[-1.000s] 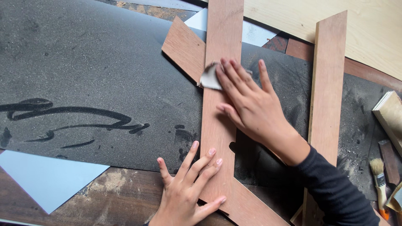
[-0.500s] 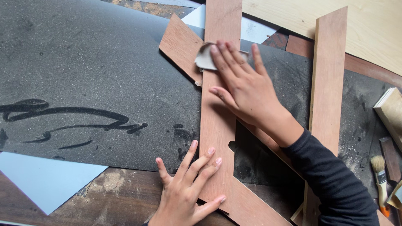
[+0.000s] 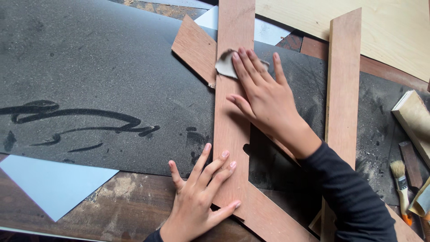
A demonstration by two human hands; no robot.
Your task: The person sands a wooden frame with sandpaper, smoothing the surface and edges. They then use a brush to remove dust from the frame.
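Left hand (image 3: 197, 201) lies flat at the near edge of the worktop (image 3: 125, 201), fingers spread, pinning the near end of the upright slat (image 3: 230, 134). Nothing is grasped; its grip is wide, palm down on wood.

Under that slat a diagonal slat (image 3: 268, 219) runs from the near right up toward the far left, where its other end (image 3: 195, 49) pokes out. The two cross like a brace.

Right hand (image 3: 264, 96) sits farther up the same upright slat, fingers together and pressed flat on a small grey pad (image 3: 224, 65), likely sandpaper. Its grip is a flat press on the pad, not a pinch. The pad is on the slat's left half, about where the diagonal slat meets it, toward the far edge.

A second upright slat (image 3: 342, 89) stands to the right, untouched. All lie on a black sheet (image 3: 103, 67) with dark scribbles, dusted pale near the slats.

Progress, as a judgement: sanding is under way. Dust on the sheet suggests some work is done. The wood near the pad looks about the same as the near end, so I cannot tell which stretch is finished. The right slat looks not yet worked.

Near right corner: brush (image 3: 399, 186), wood block (image 3: 414, 121). Pale board (image 3: 385, 27) at the far right corner.
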